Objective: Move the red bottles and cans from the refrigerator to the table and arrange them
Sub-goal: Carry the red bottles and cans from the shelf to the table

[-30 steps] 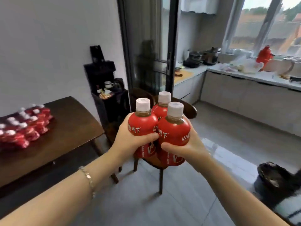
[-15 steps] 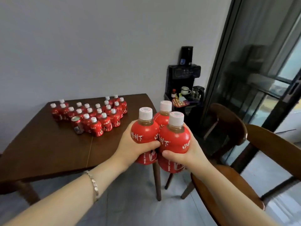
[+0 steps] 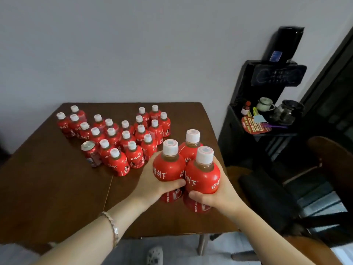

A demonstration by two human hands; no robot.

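Note:
I hold three red bottles with white caps pressed together between both hands, above the right part of the dark wooden table (image 3: 47, 188). My left hand (image 3: 152, 182) wraps the left bottle (image 3: 168, 167). My right hand (image 3: 217, 194) grips the front right bottle (image 3: 203, 178). The third bottle (image 3: 191, 148) is wedged behind them. Several red bottles (image 3: 118, 134) stand in rows on the far half of the table. One red can (image 3: 91, 153) stands at the group's front left.
A black water dispenser stand (image 3: 267, 119) with a cup, a glass pot and small packets stands right of the table against the wall. A wooden chair (image 3: 332, 163) with a dark cushion sits at the right. My slippered foot (image 3: 155, 255) shows below the table edge.
The view has swung left from the kitchen and closed in on the table. The three bottles now hang over its right part, with the same grip in both hands.

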